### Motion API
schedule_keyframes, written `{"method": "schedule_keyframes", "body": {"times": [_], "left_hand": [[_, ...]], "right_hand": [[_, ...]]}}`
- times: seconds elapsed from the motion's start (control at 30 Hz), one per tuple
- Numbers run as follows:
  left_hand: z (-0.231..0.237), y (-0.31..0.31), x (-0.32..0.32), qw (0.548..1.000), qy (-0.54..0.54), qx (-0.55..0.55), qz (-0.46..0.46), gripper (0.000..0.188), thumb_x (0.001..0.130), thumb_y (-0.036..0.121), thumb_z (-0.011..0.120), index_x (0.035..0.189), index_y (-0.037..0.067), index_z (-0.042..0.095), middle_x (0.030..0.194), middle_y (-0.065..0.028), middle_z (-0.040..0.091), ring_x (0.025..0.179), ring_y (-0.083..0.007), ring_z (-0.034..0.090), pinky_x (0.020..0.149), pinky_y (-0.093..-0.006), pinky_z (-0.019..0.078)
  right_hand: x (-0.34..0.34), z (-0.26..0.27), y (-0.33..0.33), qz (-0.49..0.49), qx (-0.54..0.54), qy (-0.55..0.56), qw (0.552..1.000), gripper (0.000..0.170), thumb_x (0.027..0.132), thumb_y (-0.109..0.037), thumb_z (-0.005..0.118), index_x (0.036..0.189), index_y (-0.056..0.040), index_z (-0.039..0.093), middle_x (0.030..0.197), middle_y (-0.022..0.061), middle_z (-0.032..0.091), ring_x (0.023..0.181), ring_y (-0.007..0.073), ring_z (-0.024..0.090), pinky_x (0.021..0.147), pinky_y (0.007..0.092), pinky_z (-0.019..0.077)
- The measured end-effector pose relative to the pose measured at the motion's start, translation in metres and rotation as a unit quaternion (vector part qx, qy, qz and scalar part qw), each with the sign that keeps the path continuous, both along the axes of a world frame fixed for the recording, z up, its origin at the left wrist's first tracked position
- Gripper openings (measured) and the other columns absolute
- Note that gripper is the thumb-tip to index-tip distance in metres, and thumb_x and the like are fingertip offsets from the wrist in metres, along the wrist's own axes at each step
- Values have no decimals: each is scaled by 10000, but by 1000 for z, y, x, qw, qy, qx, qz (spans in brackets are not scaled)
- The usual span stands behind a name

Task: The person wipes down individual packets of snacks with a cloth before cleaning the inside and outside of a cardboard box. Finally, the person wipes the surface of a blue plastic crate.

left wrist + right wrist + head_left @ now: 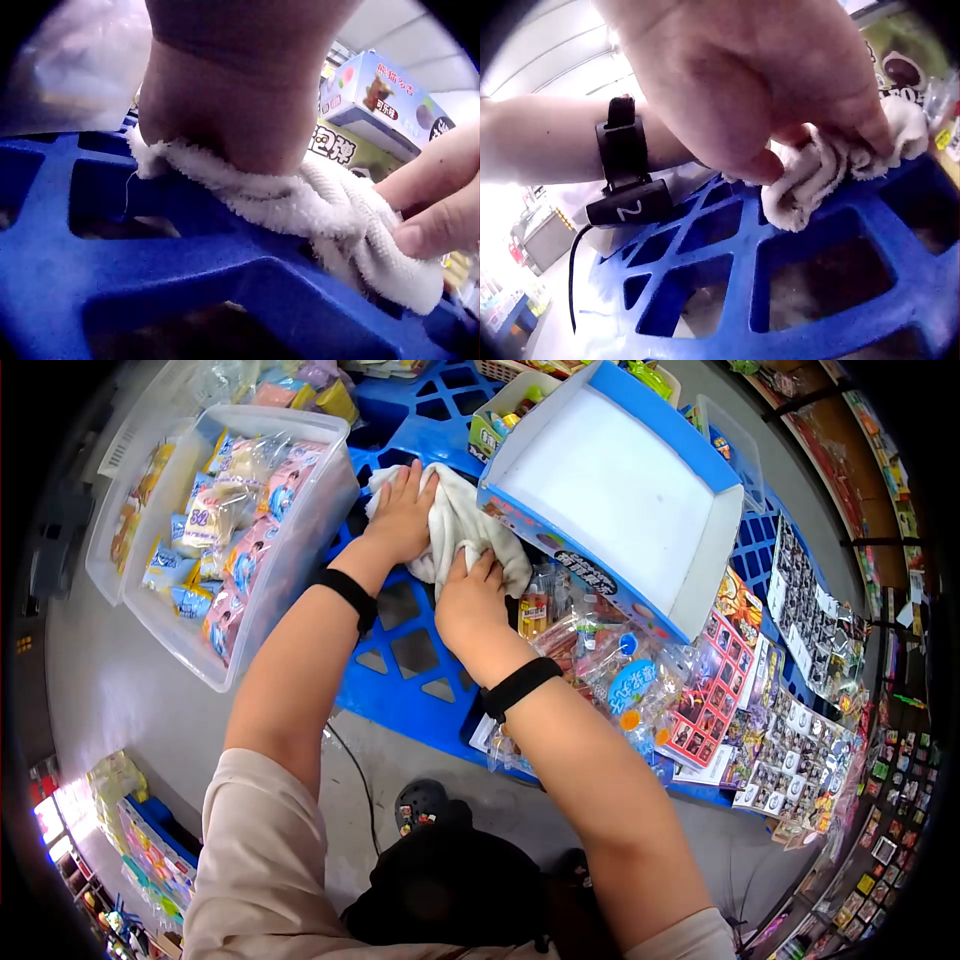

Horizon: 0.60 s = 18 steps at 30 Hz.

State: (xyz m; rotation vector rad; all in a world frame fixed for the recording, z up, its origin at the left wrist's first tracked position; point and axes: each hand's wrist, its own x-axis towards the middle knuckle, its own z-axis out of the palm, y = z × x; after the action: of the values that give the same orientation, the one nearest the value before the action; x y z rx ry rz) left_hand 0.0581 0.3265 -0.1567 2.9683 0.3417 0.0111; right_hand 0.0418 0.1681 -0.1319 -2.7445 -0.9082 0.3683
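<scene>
A white terry towel (455,520) lies bunched on the blue plastic pallet (400,705). My left hand (403,515) rests on its left part, fingers straight and spread forward over the cloth. In the left wrist view the towel (262,199) is pressed under that hand against the slats. To the right and nearer my body, my right hand (473,605) pinches a fold of the towel. The right wrist view shows its thumb and fingers (754,166) curled at the crumpled cloth (806,184). Both wrists wear black straps.
A clear plastic bin (335,480) of wrapped snacks stands left of the hands. At the right, an open blue-and-white carton (610,490) sits close to the towel. Plastic-wrapped goods (625,670) and printed card sheets (710,690) cover the pallet's right side. A cable (355,760) hangs near my legs.
</scene>
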Motion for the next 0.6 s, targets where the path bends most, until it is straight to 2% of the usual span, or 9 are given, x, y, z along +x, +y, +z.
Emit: {"method": "schedule_keyframes", "body": {"times": [0.1, 0.17, 0.23, 0.3, 0.33, 0.37, 0.43, 0.47, 0.6], "left_hand": [[9, -2, 12, 998, -15, -49, -21, 658, 784, 185, 532, 1364, 48, 255, 1431, -220, 153, 1329, -413, 91, 1033, -547, 171], [18, -13, 33, 985, 136, 19, -104, 616, 808, 227, 499, 1370, 107, 279, 1461, -121, 138, 1345, -376, 63, 1059, -535, 117], [16, -19, 37, 990, 120, -14, -77, 581, 787, 170, 510, 1341, 116, 342, 1444, -101, 201, 1342, -362, 101, 1049, -556, 136], [32, -13, 38, 979, 96, -61, -168, 539, 772, 114, 501, 1303, 131, 405, 1432, -96, 236, 1342, -339, 129, 1046, -559, 145], [44, -18, 43, 948, 225, -6, -224, 488, 782, 96, 473, 1266, 153, 461, 1399, -83, 309, 1337, -327, 158, 1049, -549, 149], [23, -15, 43, 949, 165, -59, -264, 435, 799, 96, 443, 1225, 157, 507, 1346, -87, 396, 1310, -315, 246, 1058, -527, 143], [26, -29, 30, 953, 23, -168, -252, 364, 736, 61, 511, 1085, 96, 611, 1165, -187, 530, 1110, -332, 464, 961, -396, 337], [24, -30, 31, 941, 78, -197, -263, 407, 768, 50, 467, 1159, 107, 566, 1261, -160, 471, 1203, -326, 398, 1013, -422, 293], [22, -29, -6, 931, 89, -180, -304, 490, 827, 40, 375, 1297, 168, 434, 1422, -46, 295, 1337, -278, 199, 1080, -481, 157]], "right_hand": [[-1, -7, 3, -25, 35, -12, 999, 537, 804, -138, 499, 1273, 53, 322, 1296, 335, 278, 1164, 484, 338, 967, 507, 316], [3, -1, -5, -33, 68, 45, 996, 551, 791, -137, 510, 1267, 65, 321, 1269, 346, 303, 1127, 490, 371, 949, 506, 335], [8, 11, -15, -38, 99, 103, 989, 565, 777, -136, 520, 1260, 77, 320, 1241, 358, 327, 1091, 496, 404, 931, 504, 354], [11, 21, -23, 7, 148, 129, 981, 583, 786, -157, 535, 1259, 97, 306, 1141, 386, 391, 1001, 504, 469, 859, 461, 423], [6, 12, -23, 19, 145, 72, 987, 532, 784, -163, 538, 1220, 92, 370, 1133, 364, 417, 993, 464, 495, 845, 438, 435], [5, 17, -24, 20, 145, 71, 987, 532, 784, -163, 538, 1220, 92, 370, 1133, 364, 417, 993, 464, 495, 845, 438, 435], [5, 31, -28, 28, 93, 164, 982, 452, 784, -158, 537, 1165, 71, 455, 1034, 322, 515, 929, 436, 539, 810, 432, 452], [5, 34, -30, 31, 94, 163, 982, 452, 784, -158, 537, 1165, 71, 455, 1034, 322, 515, 929, 436, 539, 810, 432, 452], [-4, 46, -48, 85, 138, 195, 967, 313, 787, -151, 535, 1050, 14, 571, 906, 257, 598, 852, 391, 580, 768, 424, 466]]}}
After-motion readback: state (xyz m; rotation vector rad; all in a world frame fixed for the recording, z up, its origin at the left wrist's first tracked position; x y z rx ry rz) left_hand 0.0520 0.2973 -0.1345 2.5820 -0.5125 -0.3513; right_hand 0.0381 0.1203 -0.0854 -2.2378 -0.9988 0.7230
